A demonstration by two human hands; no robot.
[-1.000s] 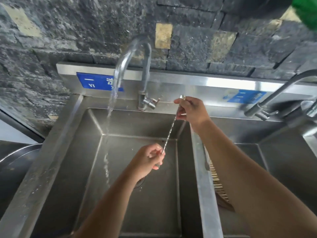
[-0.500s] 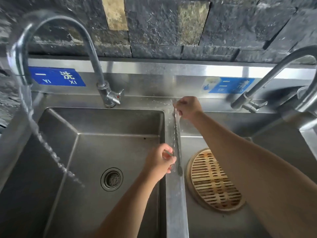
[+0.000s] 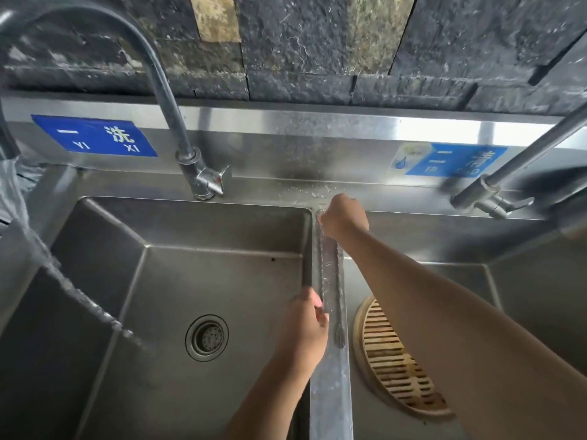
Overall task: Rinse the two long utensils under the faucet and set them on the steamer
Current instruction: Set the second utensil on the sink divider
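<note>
A thin twisted metal utensil (image 3: pixel 320 265) lies lengthwise over the steel divider (image 3: pixel 330 392) between the two sink basins. My right hand (image 3: pixel 343 215) pinches its far end, and my left hand (image 3: pixel 303 331) grips its near end. A second long utensil (image 3: pixel 338 312), with a small forked tip, rests on the divider just to the right of it. The round bamboo steamer (image 3: pixel 394 360) sits in the right basin, partly hidden by my right forearm. The left faucet (image 3: pixel 165 90) runs, and its stream falls into the left basin (image 3: pixel 190 281) far to the left of my hands.
A drain strainer (image 3: pixel 207 337) sits in the floor of the left basin. A second faucet (image 3: pixel 508 173) reaches in from the right over the right basin. Blue labels are on the steel backsplash, below a dark stone wall.
Both hands carried the utensil from over the left basin to the right, onto the divider. The view swung right, bringing the steamer into sight. In the last half second little has moved.
</note>
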